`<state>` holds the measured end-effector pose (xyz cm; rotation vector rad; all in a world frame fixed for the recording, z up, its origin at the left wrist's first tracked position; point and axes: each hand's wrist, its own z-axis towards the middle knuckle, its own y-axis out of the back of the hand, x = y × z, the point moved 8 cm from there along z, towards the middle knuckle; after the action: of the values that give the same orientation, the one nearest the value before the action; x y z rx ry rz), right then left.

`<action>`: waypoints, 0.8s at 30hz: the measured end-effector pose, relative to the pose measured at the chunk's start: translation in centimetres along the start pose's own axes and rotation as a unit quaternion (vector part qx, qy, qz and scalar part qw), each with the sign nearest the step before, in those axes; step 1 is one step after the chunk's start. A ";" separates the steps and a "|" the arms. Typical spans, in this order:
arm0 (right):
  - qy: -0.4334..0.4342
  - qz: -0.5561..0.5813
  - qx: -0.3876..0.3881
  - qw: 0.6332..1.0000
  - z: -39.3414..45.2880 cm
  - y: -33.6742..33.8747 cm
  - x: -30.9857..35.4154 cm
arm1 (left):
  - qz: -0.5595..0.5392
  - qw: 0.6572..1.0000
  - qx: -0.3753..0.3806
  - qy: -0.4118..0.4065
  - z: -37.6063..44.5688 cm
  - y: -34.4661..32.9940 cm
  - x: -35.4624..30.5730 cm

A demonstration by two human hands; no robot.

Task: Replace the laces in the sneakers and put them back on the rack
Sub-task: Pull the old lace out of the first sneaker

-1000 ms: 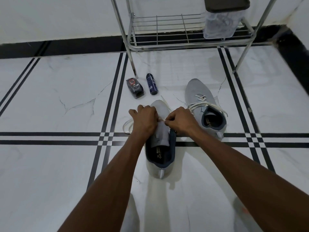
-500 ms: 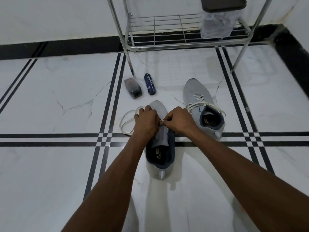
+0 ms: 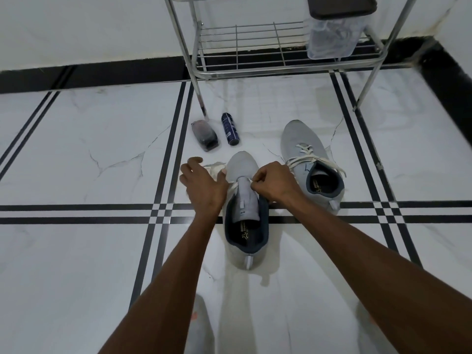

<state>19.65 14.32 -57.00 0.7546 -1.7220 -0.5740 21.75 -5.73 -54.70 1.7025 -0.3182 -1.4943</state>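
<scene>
Since before, left hand has spread open off the lace; right hand pinches it.

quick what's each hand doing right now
Left hand: fingers spread, reaching by the white lace; a grip cannot be told.
Right hand: curled, pinching the lace at the near sneaker.
</scene>
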 end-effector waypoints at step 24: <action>-0.065 0.242 -0.261 0.932 2.1 6.4 -1.7 | -0.018 0.989 0.131 -0.062 -3.7 -3.2 -0.1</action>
<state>16.66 19.89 -54.17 -0.0910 -1.6833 -0.7005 24.09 -2.15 -57.13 1.8295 -0.5744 -1.6468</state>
